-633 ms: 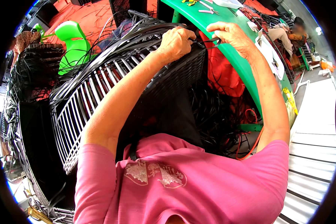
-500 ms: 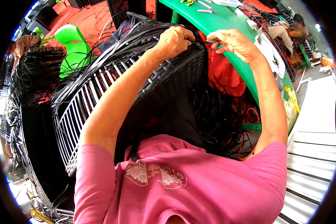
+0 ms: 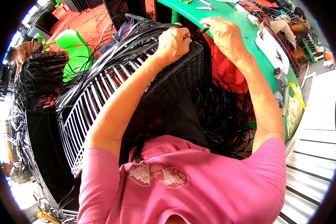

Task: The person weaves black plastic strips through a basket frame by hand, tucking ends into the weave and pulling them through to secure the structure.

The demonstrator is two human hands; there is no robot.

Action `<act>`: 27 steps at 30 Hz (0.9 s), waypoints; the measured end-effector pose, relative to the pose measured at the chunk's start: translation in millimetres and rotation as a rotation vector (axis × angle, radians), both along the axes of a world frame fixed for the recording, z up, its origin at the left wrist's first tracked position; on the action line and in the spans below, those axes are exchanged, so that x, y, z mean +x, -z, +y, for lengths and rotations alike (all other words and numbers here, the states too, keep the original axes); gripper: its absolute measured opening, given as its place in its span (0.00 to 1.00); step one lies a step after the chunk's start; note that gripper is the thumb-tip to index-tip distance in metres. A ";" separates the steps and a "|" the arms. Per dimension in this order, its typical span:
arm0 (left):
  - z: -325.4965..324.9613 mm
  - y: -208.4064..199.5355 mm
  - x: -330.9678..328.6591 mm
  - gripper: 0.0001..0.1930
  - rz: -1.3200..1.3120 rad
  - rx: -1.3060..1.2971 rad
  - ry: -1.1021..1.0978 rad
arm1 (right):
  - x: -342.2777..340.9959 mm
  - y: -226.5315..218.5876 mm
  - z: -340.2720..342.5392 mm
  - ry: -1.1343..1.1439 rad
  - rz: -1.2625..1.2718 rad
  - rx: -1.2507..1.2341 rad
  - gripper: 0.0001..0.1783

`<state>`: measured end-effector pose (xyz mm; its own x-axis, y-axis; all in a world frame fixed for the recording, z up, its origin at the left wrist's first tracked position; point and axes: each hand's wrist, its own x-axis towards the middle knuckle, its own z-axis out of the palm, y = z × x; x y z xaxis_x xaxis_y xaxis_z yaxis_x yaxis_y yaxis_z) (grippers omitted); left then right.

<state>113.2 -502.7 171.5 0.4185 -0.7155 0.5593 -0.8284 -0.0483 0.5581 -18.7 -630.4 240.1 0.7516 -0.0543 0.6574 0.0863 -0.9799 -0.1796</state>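
Note:
A partly woven black wicker frame (image 3: 175,76) leans across my lap, its bare slats (image 3: 95,99) showing on the left. My left hand (image 3: 173,44) rests at the frame's upper edge, fingers pinched on a black plastic strip. To the right and a little higher, my right hand (image 3: 227,41) is closed, and a dark strip end pokes out past its thumb and forefinger. A bundle of long loose black strips (image 3: 112,54) lies over the frame's far side. What runs between the two hands is too thin to follow fully.
A green table (image 3: 242,33) curves round on the right, with pliers (image 3: 206,7), a white tray (image 3: 274,52) and a power tool (image 3: 279,93) on it. Red cloth (image 3: 227,71) hangs below. Behind stands a bright green chair (image 3: 76,56). Other people sit far left and far right.
My right hand has moved up and slightly left, turning its back toward me and closing more. My left hand stays at the frame edge, almost in place.

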 end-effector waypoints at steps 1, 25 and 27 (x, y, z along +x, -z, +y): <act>-1.7 5.2 0.5 0.07 -0.049 -0.029 -0.051 | 2.9 1.3 4.4 -0.002 0.019 0.122 0.09; 26.7 -32.5 6.3 0.11 0.575 0.034 0.579 | -9.9 -34.3 0.0 -0.243 0.573 0.871 0.04; 30.1 -44.2 9.2 0.09 0.536 0.094 0.555 | -6.0 -41.8 11.9 -0.150 0.579 0.751 0.03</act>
